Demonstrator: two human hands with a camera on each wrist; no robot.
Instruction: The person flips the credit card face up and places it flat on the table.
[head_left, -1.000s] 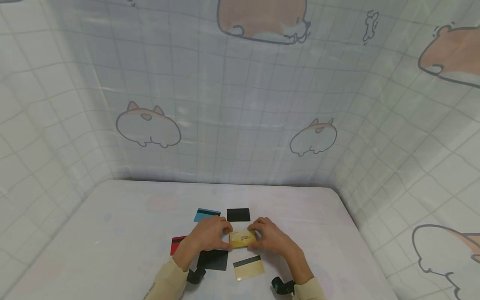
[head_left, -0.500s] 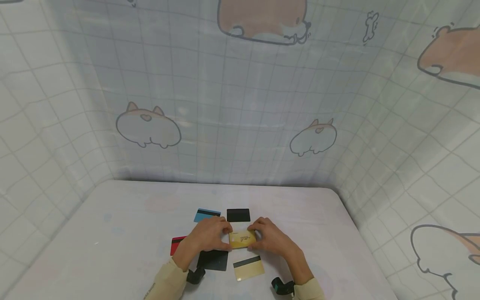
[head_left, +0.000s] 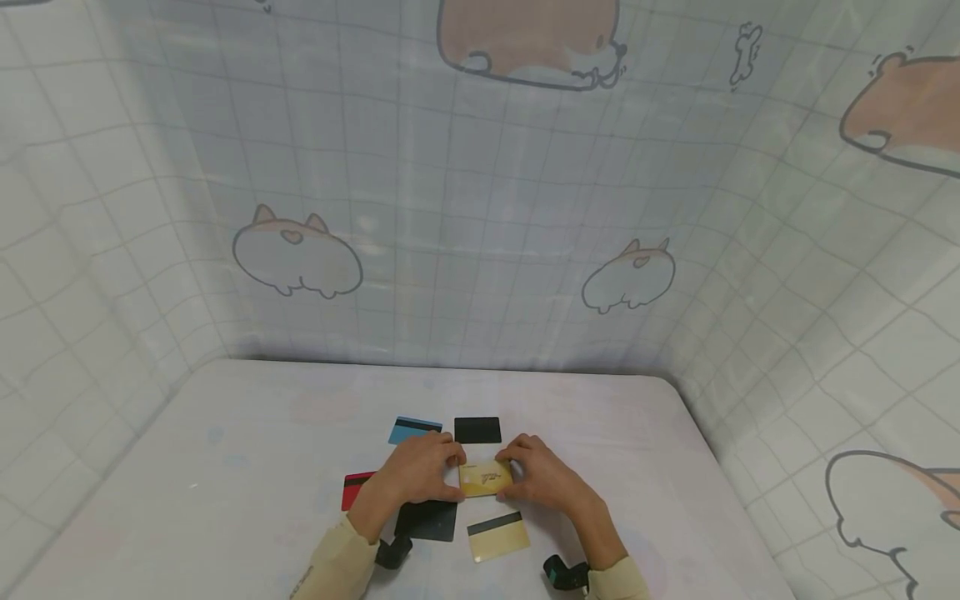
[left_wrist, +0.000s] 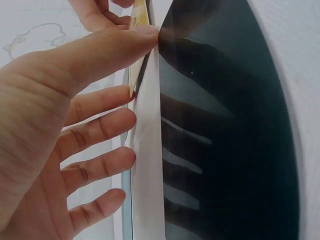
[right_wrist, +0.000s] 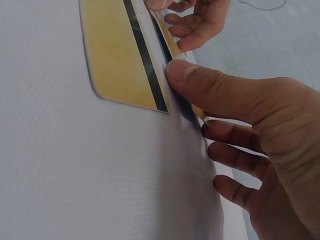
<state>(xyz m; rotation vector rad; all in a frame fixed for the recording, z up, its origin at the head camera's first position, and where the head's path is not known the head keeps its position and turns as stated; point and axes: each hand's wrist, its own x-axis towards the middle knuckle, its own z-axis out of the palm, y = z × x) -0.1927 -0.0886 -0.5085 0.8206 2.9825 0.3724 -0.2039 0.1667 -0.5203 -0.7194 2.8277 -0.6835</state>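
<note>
A yellow-gold bank card (head_left: 484, 479) with a printed motif lies between my two hands, close over the white table. My left hand (head_left: 420, 468) pinches its left end, thumb on the near edge and index finger on the far edge. At the right end my right hand (head_left: 546, 475) grips it the same way. In the left wrist view the left thumb (left_wrist: 115, 47) overlaps the card, while the other fingers are spread apart. The right wrist view shows the right thumb (right_wrist: 200, 82) over the card's near corner.
A dark glossy card (head_left: 427, 522) lies under my left wrist, with a partly covered red card (head_left: 354, 493) beside it. A pale gold striped card (head_left: 500, 544) lies nearest me. Beyond the hands are a blue card (head_left: 408, 432) and a black card (head_left: 477, 430). A patterned curtain (head_left: 480, 333) borders the table.
</note>
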